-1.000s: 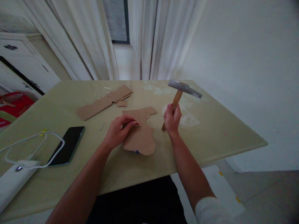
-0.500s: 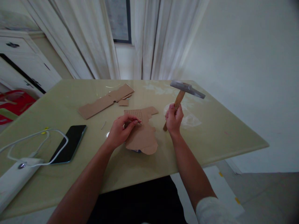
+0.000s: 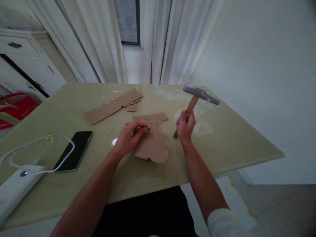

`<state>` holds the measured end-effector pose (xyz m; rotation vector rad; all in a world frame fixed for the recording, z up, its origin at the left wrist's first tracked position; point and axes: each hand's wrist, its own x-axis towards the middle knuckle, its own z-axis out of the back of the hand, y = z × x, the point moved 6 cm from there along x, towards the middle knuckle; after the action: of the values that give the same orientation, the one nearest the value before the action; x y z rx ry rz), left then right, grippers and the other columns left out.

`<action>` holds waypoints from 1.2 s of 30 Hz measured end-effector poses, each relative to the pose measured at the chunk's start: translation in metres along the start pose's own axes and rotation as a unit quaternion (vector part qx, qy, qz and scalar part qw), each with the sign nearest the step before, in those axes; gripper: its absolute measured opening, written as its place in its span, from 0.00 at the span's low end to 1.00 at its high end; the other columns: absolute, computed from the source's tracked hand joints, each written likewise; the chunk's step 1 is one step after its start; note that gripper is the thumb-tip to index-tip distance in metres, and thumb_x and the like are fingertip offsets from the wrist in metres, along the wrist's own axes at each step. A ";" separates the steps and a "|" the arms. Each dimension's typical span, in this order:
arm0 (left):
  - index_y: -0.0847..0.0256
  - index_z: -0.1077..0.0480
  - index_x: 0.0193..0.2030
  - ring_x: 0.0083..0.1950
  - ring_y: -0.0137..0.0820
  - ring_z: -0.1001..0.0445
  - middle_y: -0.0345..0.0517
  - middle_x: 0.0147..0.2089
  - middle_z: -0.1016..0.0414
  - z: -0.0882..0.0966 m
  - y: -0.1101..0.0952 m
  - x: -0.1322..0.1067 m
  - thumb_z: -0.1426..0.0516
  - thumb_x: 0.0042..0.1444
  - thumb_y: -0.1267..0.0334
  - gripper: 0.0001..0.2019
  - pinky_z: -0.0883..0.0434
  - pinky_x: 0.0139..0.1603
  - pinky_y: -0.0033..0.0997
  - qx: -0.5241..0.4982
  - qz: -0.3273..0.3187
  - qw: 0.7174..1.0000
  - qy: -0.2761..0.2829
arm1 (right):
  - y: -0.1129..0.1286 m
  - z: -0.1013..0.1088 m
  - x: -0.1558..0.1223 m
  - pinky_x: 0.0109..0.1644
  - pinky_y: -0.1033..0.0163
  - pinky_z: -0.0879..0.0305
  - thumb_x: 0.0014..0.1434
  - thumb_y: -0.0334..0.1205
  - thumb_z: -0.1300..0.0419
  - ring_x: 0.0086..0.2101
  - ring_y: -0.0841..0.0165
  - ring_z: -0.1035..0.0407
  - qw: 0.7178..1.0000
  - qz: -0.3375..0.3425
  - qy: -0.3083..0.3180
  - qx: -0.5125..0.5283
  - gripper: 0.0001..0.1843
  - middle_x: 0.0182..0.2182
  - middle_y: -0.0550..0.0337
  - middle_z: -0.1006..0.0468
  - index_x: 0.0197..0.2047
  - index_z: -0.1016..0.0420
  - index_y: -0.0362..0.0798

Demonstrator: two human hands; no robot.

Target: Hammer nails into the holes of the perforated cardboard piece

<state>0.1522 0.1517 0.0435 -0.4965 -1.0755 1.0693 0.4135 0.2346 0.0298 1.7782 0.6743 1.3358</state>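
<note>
My right hand (image 3: 185, 126) is wrapped around the wooden handle of a hammer (image 3: 191, 106), held up to the right of the cardboard with its grey metal head on top. My left hand (image 3: 129, 136) rests over the left side of a brown cardboard piece (image 3: 151, 144). Thumb and forefinger are pinched together beside a patch of small holes in rows; what they hold is too small to make out. Something dark blue, mostly hidden, shows under the cardboard's near edge. A thin, nail-like piece (image 3: 110, 131) lies left of that hand.
Cardboard strips (image 3: 112, 107) lie farther back on the table (image 3: 222, 138). A dark phone (image 3: 74, 149), a white cable and a white power strip (image 3: 21, 187) are at the left. Clear plastic (image 3: 202, 127) lies beyond my right hand. A small round white item (image 3: 114, 142) sits beside my left wrist.
The view has shifted slightly. Both hands keep nearly the same pose, the hammer still raised and the left fingers still pinched at the cardboard.
</note>
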 end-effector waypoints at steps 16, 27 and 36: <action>0.51 0.17 0.45 0.47 0.41 0.14 0.43 0.45 0.10 -0.001 -0.006 -0.002 0.39 0.72 0.59 0.08 0.29 0.62 0.49 0.066 -0.053 0.996 0.003 | 0.001 -0.001 -0.002 0.21 0.67 0.47 0.72 0.65 0.38 0.18 0.74 0.46 1.000 0.013 0.002 0.003 0.23 0.21 0.75 0.41 0.39 0.37 0.56; 0.52 0.17 0.46 0.46 0.40 0.14 0.45 0.45 0.10 -0.002 -0.005 -0.002 0.39 0.72 0.55 0.09 0.28 0.63 0.50 0.067 -0.053 0.996 0.000 | 0.001 -0.001 -0.002 0.21 0.66 0.46 0.72 0.65 0.39 0.19 0.74 0.46 1.000 0.008 0.007 -0.003 0.23 0.22 0.75 0.41 0.39 0.38 0.56; 0.50 0.15 0.46 0.46 0.40 0.14 0.45 0.45 0.10 -0.002 -0.007 -0.003 0.39 0.72 0.55 0.10 0.26 0.60 0.47 0.070 -0.059 0.996 -0.011 | -0.002 0.001 0.000 0.21 0.67 0.47 0.72 0.66 0.39 0.18 0.75 0.47 1.000 0.001 -0.004 0.003 0.24 0.21 0.76 0.43 0.39 0.39 0.56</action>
<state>0.1572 0.1462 0.0470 -0.3064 -1.0295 1.0398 0.4146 0.2357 0.0283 1.7875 0.6730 1.3295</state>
